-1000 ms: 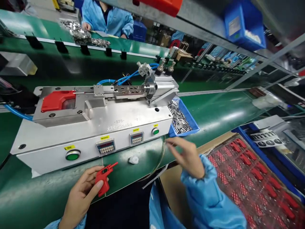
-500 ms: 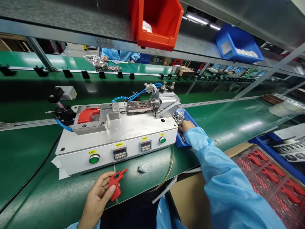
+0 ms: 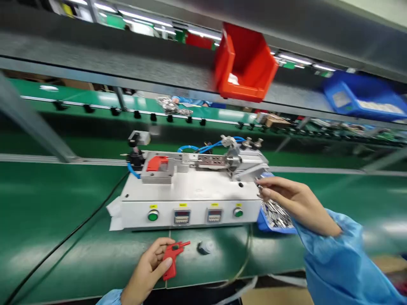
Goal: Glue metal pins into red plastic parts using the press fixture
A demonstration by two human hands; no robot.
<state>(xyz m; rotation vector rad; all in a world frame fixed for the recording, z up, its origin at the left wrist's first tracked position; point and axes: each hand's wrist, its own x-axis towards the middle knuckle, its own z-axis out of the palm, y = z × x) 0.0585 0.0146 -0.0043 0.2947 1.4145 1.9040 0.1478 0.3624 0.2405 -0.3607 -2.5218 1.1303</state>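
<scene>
My left hand (image 3: 146,267) is closed round a red pistol-shaped plastic handle (image 3: 172,262), its thin tip pointing right, above the bench front. My right hand (image 3: 297,203) is raised beside the right end of a white bench machine (image 3: 197,192), thumb and forefinger pinching a small metal part (image 3: 258,184) blurred by motion. Below that hand, a blue bin (image 3: 265,224) holds many shiny metal pieces (image 3: 279,215). On the machine's left, another red handle (image 3: 154,163) lies in a metal nest, in line with a rod and cylinder.
Green buttons and small counters line the machine's front. A small white-and-dark round item (image 3: 205,247) sits on the green bench (image 3: 73,258). Overhead, a shelf bears a red bin (image 3: 243,91) and a blue bin (image 3: 346,101). A black cable (image 3: 76,231) runs left.
My right hand has come up out of the blue bin with a small metal part in its fingers. The left hand still grips the red handle. The view has turned and tilted upward.
</scene>
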